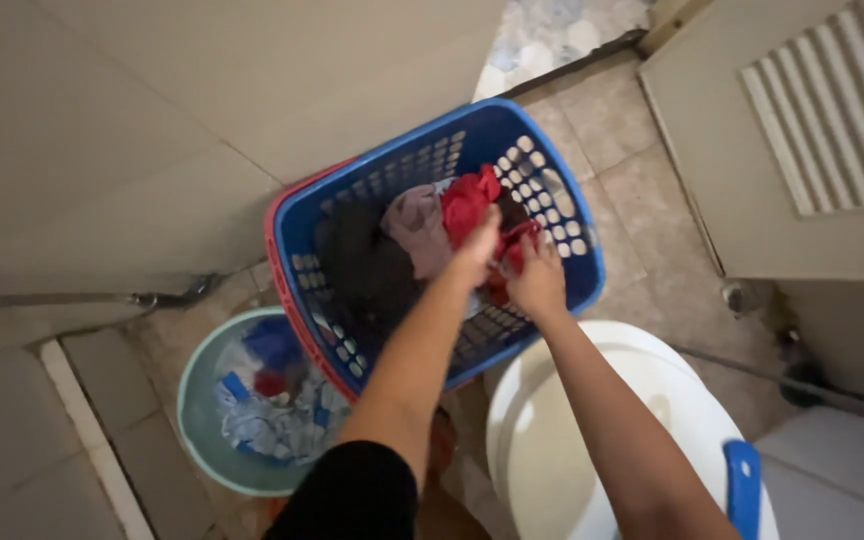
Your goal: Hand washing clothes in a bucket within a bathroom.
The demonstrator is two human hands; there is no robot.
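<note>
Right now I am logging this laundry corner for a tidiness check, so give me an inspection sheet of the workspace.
Surface: beige tiled floor, some grime along the wall edge.
Job's things: blue laundry basket nested in a red one, holding a red garment, a pale cloth and dark clothes.
Clutter: teal bucket with blue and white laundry; white toilet lid below the basket.
Hands: left hand and right hand both grip the red garment inside the basket.
Cables: nothing seen.
Surroundings: louvred door, plain wall at left, pipe along the wall base.
</note>
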